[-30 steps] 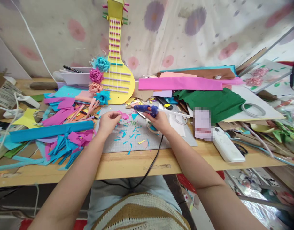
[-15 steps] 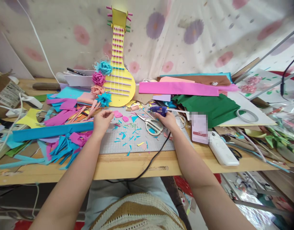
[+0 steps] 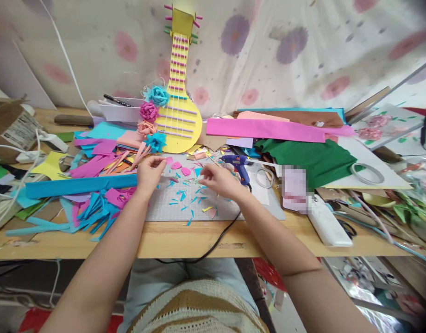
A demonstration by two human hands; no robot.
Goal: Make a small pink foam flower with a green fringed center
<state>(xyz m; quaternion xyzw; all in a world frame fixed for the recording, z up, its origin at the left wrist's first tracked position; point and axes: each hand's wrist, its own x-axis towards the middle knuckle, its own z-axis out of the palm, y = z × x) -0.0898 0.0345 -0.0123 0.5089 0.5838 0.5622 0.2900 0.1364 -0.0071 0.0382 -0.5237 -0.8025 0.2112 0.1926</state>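
My left hand is closed over the left part of the grey cutting mat, thumb and fingertips pinched together. Whatever is between them is too small to make out. A pink paper petal shows right at its fingertips, and more pink petals lie just to the right. My right hand hovers over the middle of the mat with its fingers curved and apart, holding nothing visible. It covers the scissors. Beside it, a blue glue gun rests on the mat, its black cable running toward the front edge.
A yellow paper lute with paper flowers leans at the back. Blue and pink paper strips crowd the left. Green crepe paper, a tape roll, a phone and a white power strip occupy the right.
My right hand has let go of the glue gun and moved left over the scissors, toward my left hand. My left hand stays pinched near the petals. The view has shifted slightly.
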